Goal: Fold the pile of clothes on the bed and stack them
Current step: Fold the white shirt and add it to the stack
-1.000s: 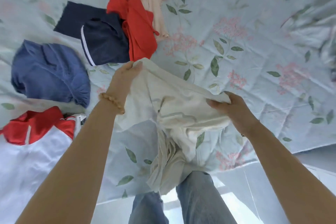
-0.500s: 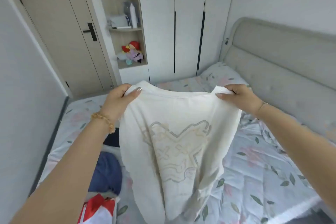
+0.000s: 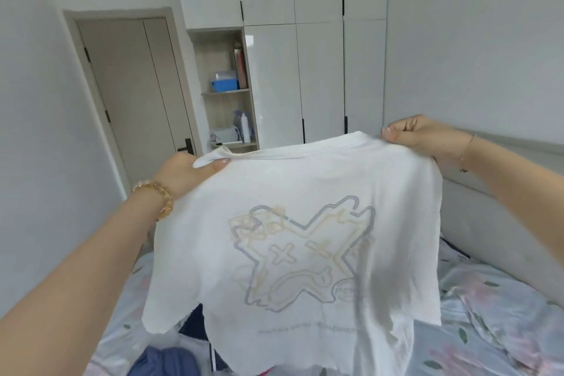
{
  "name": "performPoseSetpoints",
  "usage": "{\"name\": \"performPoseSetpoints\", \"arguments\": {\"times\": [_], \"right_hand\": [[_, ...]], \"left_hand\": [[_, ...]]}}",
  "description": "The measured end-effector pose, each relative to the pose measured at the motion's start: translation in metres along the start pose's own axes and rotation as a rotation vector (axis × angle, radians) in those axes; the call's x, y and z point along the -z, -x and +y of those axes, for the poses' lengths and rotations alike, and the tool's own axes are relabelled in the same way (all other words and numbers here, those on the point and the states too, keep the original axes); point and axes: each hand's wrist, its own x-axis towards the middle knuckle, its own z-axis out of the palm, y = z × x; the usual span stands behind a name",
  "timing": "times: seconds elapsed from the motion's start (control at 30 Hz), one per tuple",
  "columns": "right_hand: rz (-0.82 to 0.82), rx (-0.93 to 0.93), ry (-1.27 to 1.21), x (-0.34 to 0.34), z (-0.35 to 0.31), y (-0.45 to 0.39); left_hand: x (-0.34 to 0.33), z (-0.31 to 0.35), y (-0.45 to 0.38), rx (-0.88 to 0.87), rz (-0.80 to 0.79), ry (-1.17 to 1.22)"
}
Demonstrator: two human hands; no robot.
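Note:
A white T-shirt (image 3: 293,253) with a pale outlined X-shaped print hangs spread out in the air in front of me. My left hand (image 3: 186,172) pinches its left shoulder and my right hand (image 3: 424,136) pinches its right shoulder, both near the collar. The shirt hides most of the bed (image 3: 494,314) below. A blue garment (image 3: 164,360) and a dark navy one (image 3: 195,320) show beneath the shirt's lower left edge; the other clothes are hidden.
The bed has a light floral sheet and a grey padded headboard (image 3: 488,223) on the right. White wardrobes (image 3: 320,70), an open shelf unit (image 3: 225,88) and a closed door (image 3: 134,94) stand along the far wall.
Both hands lifted the white shirt off the bed, raised it higher and spread it wider. My view swung up from the bed to the room.

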Motion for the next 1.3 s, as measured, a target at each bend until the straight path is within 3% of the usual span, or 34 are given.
{"name": "performPoseSetpoints", "arguments": {"times": [0.07, 0.13, 0.23, 0.4, 0.5, 0.6, 0.73, 0.83, 0.93, 1.03, 1.2, 1.3], "right_hand": [[0.038, 0.064, -0.002, 0.017, 0.002, 0.005], [0.187, 0.170, 0.111, 0.035, 0.011, 0.005], [0.305, 0.240, 0.284, 0.055, 0.028, 0.002], [0.358, 0.268, 0.403, 0.083, 0.051, 0.000], [0.425, 0.256, 0.379, 0.096, 0.059, 0.004], [0.464, 0.220, 0.523, 0.100, 0.065, 0.010], [0.460, 0.193, 0.746, 0.100, 0.072, 0.022], [0.457, 0.161, 0.884, 0.100, 0.078, 0.031], [0.462, -0.008, 0.957, 0.103, 0.086, 0.034], [0.482, -0.143, 0.808, 0.105, 0.100, 0.035], [0.597, -0.154, 0.048, 0.103, 0.137, 0.035], [0.699, -0.138, -0.139, 0.107, 0.166, 0.029]], "left_hand": [[0.001, 0.014, 0.009, -0.021, -0.176, 0.136], [-0.002, 0.029, 0.018, -0.071, -0.313, 0.374], [-0.019, 0.054, 0.016, -0.127, -0.279, 0.577], [-0.053, 0.080, 0.007, -0.220, 0.013, 0.295], [-0.067, 0.080, 0.008, -0.298, 0.157, -0.032], [-0.071, 0.081, 0.013, -0.308, 0.260, -0.276], [-0.077, 0.081, 0.012, -0.346, 0.169, -0.211], [-0.084, 0.087, 0.012, -0.381, 0.011, 0.024], [-0.094, 0.099, 0.019, -0.361, -0.171, 0.310], [-0.107, 0.114, 0.022, -0.369, -0.257, 0.432], [-0.133, 0.131, 0.028, -0.373, -0.320, 0.536], [-0.154, 0.143, 0.031, -0.372, -0.341, 0.548]]}}
